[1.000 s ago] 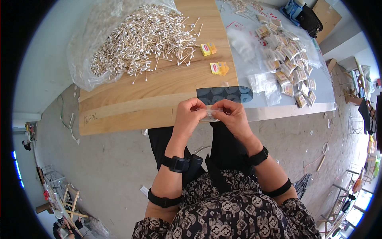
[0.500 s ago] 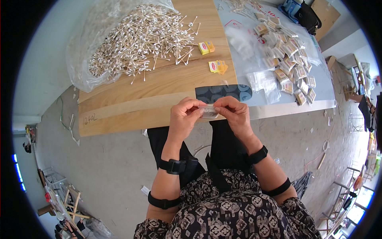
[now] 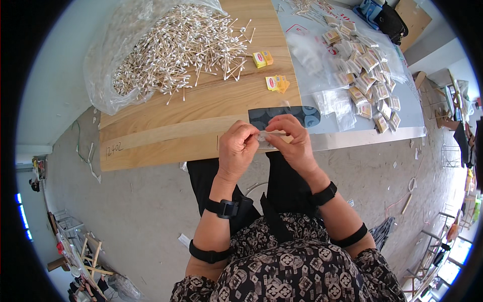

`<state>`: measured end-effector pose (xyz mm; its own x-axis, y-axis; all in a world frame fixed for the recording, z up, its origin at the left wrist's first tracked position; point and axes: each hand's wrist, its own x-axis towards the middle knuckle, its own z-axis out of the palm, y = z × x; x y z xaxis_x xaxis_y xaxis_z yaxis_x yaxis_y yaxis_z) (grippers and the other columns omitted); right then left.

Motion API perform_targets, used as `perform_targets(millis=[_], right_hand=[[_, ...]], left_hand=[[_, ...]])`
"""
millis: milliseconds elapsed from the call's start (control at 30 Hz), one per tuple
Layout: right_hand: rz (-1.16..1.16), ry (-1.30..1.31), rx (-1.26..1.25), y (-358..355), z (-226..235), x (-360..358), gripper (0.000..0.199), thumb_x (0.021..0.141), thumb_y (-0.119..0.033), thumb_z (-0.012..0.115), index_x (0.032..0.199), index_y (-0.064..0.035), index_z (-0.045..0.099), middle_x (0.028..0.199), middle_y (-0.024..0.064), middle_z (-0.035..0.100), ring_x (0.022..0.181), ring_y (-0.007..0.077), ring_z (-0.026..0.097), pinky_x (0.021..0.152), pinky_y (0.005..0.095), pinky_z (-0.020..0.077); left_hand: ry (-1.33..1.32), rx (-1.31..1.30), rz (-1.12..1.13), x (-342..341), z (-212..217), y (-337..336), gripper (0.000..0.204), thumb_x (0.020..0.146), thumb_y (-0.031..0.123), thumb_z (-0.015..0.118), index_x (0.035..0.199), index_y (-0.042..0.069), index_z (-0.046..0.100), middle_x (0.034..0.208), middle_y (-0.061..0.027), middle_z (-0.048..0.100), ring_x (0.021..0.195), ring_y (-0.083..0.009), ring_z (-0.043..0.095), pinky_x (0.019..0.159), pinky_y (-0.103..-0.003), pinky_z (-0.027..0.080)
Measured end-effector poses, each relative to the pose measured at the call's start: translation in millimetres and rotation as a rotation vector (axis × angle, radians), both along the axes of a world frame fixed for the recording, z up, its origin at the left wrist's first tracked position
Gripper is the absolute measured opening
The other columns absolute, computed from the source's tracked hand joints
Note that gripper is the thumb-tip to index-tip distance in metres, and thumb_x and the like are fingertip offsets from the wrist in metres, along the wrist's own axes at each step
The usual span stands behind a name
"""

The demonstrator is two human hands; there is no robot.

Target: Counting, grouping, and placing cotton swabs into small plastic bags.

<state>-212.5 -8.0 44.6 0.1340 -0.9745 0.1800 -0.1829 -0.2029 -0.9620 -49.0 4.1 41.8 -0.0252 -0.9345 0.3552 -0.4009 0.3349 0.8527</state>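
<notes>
Over the table's front edge, my left hand (image 3: 236, 151) and my right hand (image 3: 296, 148) meet fingertip to fingertip. Both pinch a small clear plastic bag (image 3: 262, 139) between thumb and forefinger. The bag looks crumpled, and my fingers cover much of it, so its contents cannot be made out. Just beyond my hands lies a dark patterned strip (image 3: 259, 117). Farther off are two small stacks of yellow cards, the nearer stack (image 3: 277, 83) fanned out and the farther stack (image 3: 262, 59) beside the swabs.
A large open plastic bag (image 3: 100, 85) spills a heap of cotton swabs (image 3: 186, 45) across the wooden board (image 3: 166, 133). On the grey surface to the right are flat clear bags (image 3: 336, 106) and a pile of filled packets (image 3: 370, 80). A dark bag (image 3: 390, 25) sits at the far right.
My fingers have shifted on the small bag: the right hand's fingers have lifted and spread a little, and both hands have turned. Less of the bag now shows.
</notes>
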Motion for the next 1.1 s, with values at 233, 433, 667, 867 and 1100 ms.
perform_targets(millis=[233, 433, 667, 867, 1100], right_hand=[[0.038, 0.121, -0.227, -7.9, -6.2, 11.4, 0.013, 0.067, 0.000, 0.071, 0.075, -0.0021, 0.061, 0.085, 0.0093, 0.061, 0.082, 0.0271, 0.057, 0.074, 0.0350, 0.0476], [0.025, 0.174, -0.232, -6.8, -2.1, -0.9, 0.012, 0.066, 0.004, 0.067, 0.073, -0.0013, 0.059, 0.085, 0.0093, 0.060, 0.082, 0.0272, 0.057, 0.074, 0.0350, 0.0483], [-0.038, 0.259, -0.338, -10.5, 9.1, -20.5, 0.009, 0.071, 0.003, 0.065, 0.076, -0.0011, 0.058, 0.087, 0.0084, 0.060, 0.082, 0.0223, 0.057, 0.073, 0.0339, 0.0479], [-0.139, -0.207, 0.386, 8.2, 2.4, -28.8, 0.017, 0.089, -0.019, 0.064, 0.086, -0.0021, 0.061, 0.080, 0.0044, 0.065, 0.066, 0.0093, 0.057, 0.058, 0.0231, 0.0453], [0.008, -0.535, 1.038, 35.8, -30.8, -8.5, 0.023, 0.093, -0.025, 0.064, 0.085, -0.0034, 0.062, 0.077, 0.0071, 0.066, 0.061, 0.0099, 0.059, 0.049, 0.0210, 0.0452]], left_hand=[[-0.069, -0.121, 0.058, -5.6, -1.1, 0.0, 0.013, 0.070, -0.009, 0.063, 0.078, 0.000, 0.057, 0.073, -0.0112, 0.058, 0.061, -0.0276, 0.058, 0.055, -0.034, 0.047], [-0.042, -0.122, 0.106, -5.3, -3.8, 5.1, 0.014, 0.069, -0.009, 0.061, 0.078, 0.000, 0.057, 0.073, -0.0115, 0.057, 0.062, -0.0272, 0.058, 0.055, -0.032, 0.047], [-0.009, -0.086, 0.085, -1.5, 6.7, 6.3, 0.018, 0.071, -0.014, 0.058, 0.084, 0.000, 0.059, 0.078, -0.0109, 0.058, 0.063, -0.0237, 0.058, 0.057, -0.030, 0.047], [-0.149, -0.198, 0.056, 5.1, -0.8, 17.6, 0.015, 0.079, -0.013, 0.062, 0.086, -0.001, 0.061, 0.090, -0.0079, 0.061, 0.072, -0.0165, 0.060, 0.064, -0.026, 0.049], [-0.033, 0.024, 0.034, 9.4, -23.0, 48.4, 0.014, 0.081, -0.012, 0.061, 0.091, -0.002, 0.062, 0.091, -0.0084, 0.063, 0.073, -0.0159, 0.063, 0.064, -0.027, 0.053]])
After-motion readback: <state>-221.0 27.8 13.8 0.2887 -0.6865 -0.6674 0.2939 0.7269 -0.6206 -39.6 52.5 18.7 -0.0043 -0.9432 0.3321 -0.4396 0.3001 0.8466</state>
